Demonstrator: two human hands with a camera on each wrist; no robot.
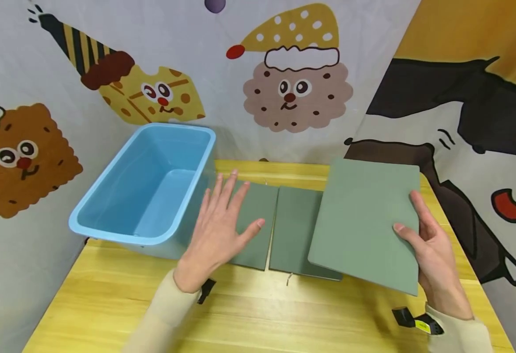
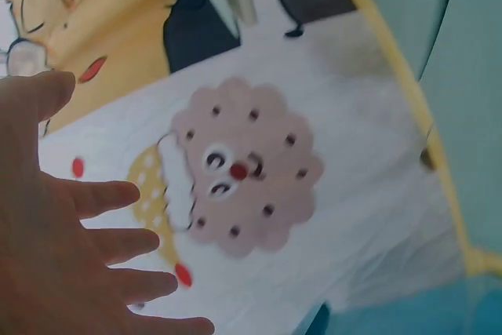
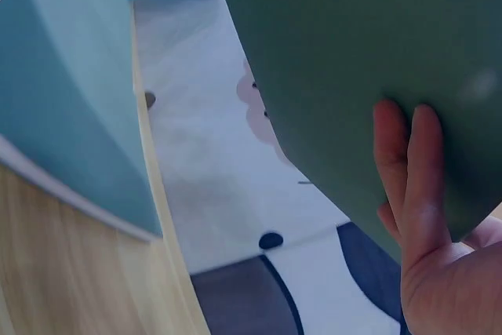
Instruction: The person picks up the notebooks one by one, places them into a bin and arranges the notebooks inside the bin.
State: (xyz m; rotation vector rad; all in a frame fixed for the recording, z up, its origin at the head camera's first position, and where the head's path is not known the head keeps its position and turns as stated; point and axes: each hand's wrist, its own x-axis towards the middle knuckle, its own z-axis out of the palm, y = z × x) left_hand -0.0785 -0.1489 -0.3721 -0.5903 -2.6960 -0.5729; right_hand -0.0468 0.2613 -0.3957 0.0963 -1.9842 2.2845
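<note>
My right hand (image 1: 436,260) grips a green notebook (image 1: 368,220) by its right edge, with the thumb on the upper face. Two of its fingers lie straight against the underside in the right wrist view. The notebook is raised and tilted, overlapping part of another green notebook (image 1: 295,230) lying on the table. Left of that lies a further green notebook (image 1: 258,245), partly hidden by my left hand (image 1: 216,228). That hand is spread with straight fingers and holds nothing; in the left wrist view its fingers (image 2: 118,245) stand apart.
A light blue plastic bin (image 1: 152,239) stands at the left on the wooden table (image 1: 258,318), its visible inside bare. Behind the table hangs a cloth printed with cartoon figures (image 1: 297,98). A small thin scrap (image 1: 289,279) lies before the notebooks.
</note>
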